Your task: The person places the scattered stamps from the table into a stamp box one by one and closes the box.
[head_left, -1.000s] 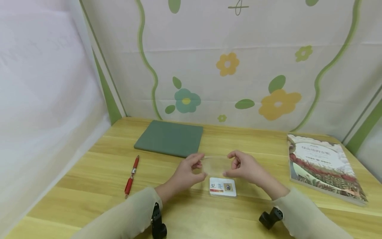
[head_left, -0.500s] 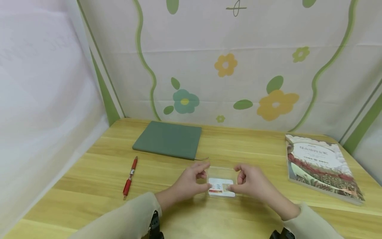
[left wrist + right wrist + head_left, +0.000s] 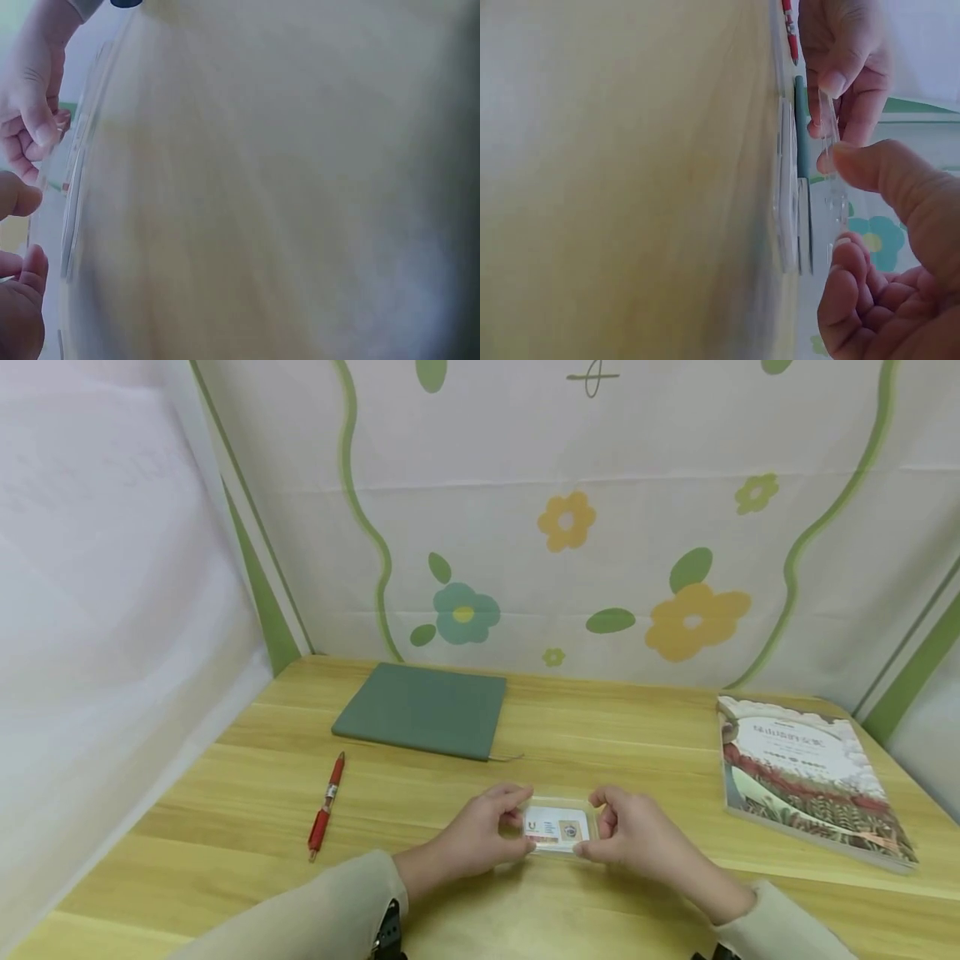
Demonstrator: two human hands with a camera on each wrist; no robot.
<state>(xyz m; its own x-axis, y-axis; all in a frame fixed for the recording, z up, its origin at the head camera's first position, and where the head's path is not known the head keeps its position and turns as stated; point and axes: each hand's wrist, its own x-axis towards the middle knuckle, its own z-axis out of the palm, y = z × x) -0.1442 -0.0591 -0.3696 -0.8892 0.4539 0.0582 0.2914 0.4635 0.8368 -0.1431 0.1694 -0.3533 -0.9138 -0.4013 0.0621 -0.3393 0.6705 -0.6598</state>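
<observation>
A clear, flat plastic cover [image 3: 561, 801] is held level above a white card [image 3: 550, 828] with a logo, red band and square picture. In the head view the card shows through the cover. My left hand [image 3: 480, 831] pinches the cover's left edge between thumb and fingers. At the opposite edge my right hand [image 3: 637, 828] pinches it likewise. Seen side-on in the right wrist view, the clear plastic piece [image 3: 829, 127] stays apart from the clear-edged card case [image 3: 784, 195] lying on the table.
Behind the hands lies a dark green notebook [image 3: 422, 710], its ribbon trailing. A red pen [image 3: 327, 806] rests to the left, and a paperback book [image 3: 813, 777] to the right. Flower-printed cloth [image 3: 566, 568] rises at the wooden table's [image 3: 247, 810] back edge.
Both hands have come down and toward me with the clear cover, from just beyond the card to right over it. The notebook, pen and book stay where they were.
</observation>
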